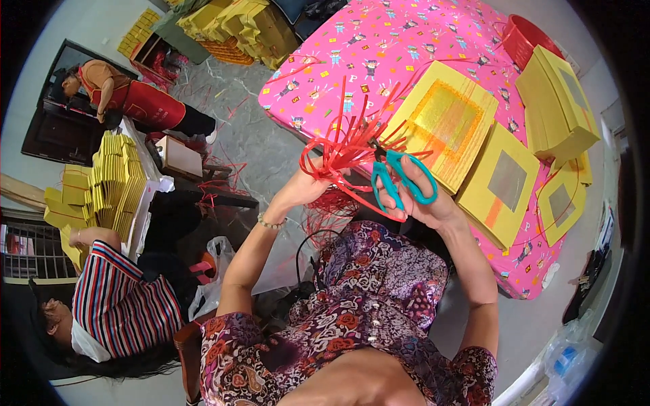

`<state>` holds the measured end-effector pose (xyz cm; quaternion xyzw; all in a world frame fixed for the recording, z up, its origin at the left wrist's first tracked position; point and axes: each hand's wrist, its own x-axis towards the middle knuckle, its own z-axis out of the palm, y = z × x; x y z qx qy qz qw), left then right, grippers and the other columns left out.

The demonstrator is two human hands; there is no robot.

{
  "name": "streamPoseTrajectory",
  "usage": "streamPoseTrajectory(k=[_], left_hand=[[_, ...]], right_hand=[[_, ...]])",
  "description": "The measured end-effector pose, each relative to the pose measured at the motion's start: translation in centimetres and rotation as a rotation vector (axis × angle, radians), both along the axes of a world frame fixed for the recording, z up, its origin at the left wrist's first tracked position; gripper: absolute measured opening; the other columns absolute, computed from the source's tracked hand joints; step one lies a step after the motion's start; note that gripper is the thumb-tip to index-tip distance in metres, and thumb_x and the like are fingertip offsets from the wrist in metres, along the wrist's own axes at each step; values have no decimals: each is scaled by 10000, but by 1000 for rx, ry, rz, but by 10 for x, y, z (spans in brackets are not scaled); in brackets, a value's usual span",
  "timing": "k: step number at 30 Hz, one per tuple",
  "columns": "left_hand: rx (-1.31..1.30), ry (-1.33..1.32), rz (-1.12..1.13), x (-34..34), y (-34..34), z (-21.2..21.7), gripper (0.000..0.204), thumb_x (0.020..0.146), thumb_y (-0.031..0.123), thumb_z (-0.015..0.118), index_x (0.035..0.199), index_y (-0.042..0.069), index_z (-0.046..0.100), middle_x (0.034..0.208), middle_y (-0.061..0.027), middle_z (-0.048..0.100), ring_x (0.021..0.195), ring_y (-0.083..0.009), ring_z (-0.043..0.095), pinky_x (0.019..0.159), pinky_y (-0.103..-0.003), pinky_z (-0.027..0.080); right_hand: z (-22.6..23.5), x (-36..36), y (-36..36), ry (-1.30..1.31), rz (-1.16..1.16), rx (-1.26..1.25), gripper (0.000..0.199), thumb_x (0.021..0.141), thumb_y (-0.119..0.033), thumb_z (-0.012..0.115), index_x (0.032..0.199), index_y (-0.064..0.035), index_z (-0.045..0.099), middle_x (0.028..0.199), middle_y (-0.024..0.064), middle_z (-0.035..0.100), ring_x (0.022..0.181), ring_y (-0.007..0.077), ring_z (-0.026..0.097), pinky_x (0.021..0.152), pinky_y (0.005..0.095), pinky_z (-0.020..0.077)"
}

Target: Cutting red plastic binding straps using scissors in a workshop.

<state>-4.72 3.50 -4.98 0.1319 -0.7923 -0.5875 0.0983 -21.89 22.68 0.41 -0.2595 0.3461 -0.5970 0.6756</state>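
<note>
Landmark: the bed (308, 81), covered in bright pink cloth printed with small cartoon figures. Both my hands are raised at its near edge.

Left hand (305, 189) – closed on a loose bundle of thin, glossy red strips (342, 159); its fingertips are partly hidden among the loops. The bundle hangs in front of the bed's near edge, loose ends fanning up across the view of the cloth. Whether any touch the bed I cannot tell.

Right hand (443, 211) – curled round the scissors with teal plastic loop handles (394, 160), fingers through the loops. The handles stand somewhat apart. The dark blades point into the strips; how far they gape I cannot tell.

On the bed, right of my hands: a yellow rectangular stack with a gold-foil panel (440, 122), and just beside it a yellow stack with a grey square panel (497, 186). At the bed's right side, a thick yellow block of sheets (555, 101); behind that, a red plastic basket (530, 40).

Left of the bed: a person in a red apron (156, 108), bent forward, and a person in a striped top (128, 304), one hand at folded yellow stacks (115, 183).
</note>
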Motion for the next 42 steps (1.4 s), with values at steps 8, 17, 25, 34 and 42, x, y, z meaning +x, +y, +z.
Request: streamPoseTrajectory(k=[8, 17, 25, 34, 42], left_hand=[[37, -45, -17, 0, 2, -4, 201, 863, -6, 513, 1054, -18, 575, 974, -76, 644, 937, -165, 602, 832, -315, 483], [374, -49, 14, 6, -7, -3, 182, 847, 28, 504, 1018, 11, 564, 636, 62, 395, 522, -33, 331, 455, -205, 252], [220, -118, 5, -3, -2, 3, 93, 855, 47, 560, 945, 22, 558, 797, 51, 507, 747, -60, 462, 625, -257, 410], [165, -105, -72, -5, -3, 19, 130, 876, 87, 555, 982, 14, 562, 839, 36, 531, 771, -71, 455, 664, -266, 422], [58, -41, -128, -11, -5, 18, 196, 879, 78, 544, 1060, 8, 571, 924, -3, 590, 847, -88, 498, 756, -276, 438]], right_hand=[[-4, -6, 0, -62, -97, 2, 507, 881, -555, 479, 933, -52, 517, 607, 0, 474, 427, 57, 392, 382, 174, 286], [4, -7, 16, -168, -59, -226, 592, 900, -568, 415, 1010, 6, 504, 649, 55, 505, 490, 107, 467, 428, 212, 372], [6, 4, 19, 227, 161, -179, 511, 886, -548, 468, 1024, -56, 457, 719, 2, 527, 567, 55, 528, 474, 167, 359], [11, -4, 17, 317, 201, -122, 502, 884, -488, 522, 1085, -34, 443, 721, 13, 482, 601, 62, 481, 506, 184, 388], [10, -10, 15, 329, 217, -127, 474, 883, -466, 534, 1078, -43, 447, 713, 9, 475, 602, 60, 478, 507, 187, 385]])
